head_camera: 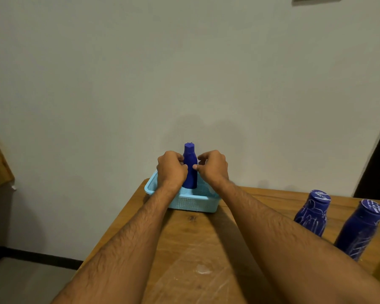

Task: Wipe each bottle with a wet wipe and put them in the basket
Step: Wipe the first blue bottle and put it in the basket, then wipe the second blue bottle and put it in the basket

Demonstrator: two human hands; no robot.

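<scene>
A dark blue bottle [190,170] stands upright inside the light blue basket [191,201], its cap end up and its base down among the perforated walls. Both hands are on it. The left hand [171,168] has its fingers curled against the bottle's left side, and the right hand [212,166] pinches the right side with thumb and fingertips; both forearms reach out over the tabletop [184,249] towards it. The basket sits at the far left corner of the wooden tabletop, close to the pale wall.

Off to the right, well apart from the basket, two more blue bottles stand on the tabletop: the nearer-to-basket bottle [313,212] and, just beside it, the rightmost bottle [361,229], both marked with white scribbled lines and partly hidden behind the right forearm. I cannot make out a wet wipe anywhere.
</scene>
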